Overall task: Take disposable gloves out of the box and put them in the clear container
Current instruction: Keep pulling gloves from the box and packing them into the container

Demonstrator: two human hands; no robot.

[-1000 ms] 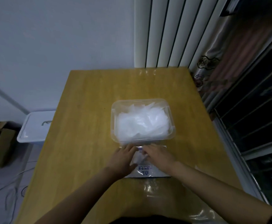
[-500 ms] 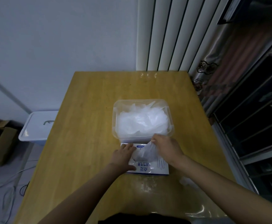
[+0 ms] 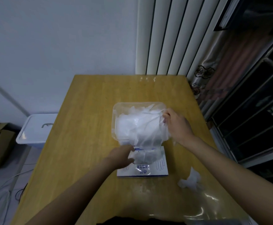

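while right hand (image 3: 177,125) pinches glove (image 3: 145,132): lift it clear of box (image 3: 158,169), release over clear container (image 3: 114,114).
left hand (image 3: 121,157): rests on box, should pin it; finger pose unclear.

Mid-tabletop (image 3: 87,127): clear rectangular plastic container (image 3: 114,114) heaped with translucent white disposable gloves (image 3: 129,125). Flat white-and-blue cardboard glove box (image 3: 158,169) just beside its near edge. One thin glove (image 3: 148,138) is stretched from the box opening up over the container.
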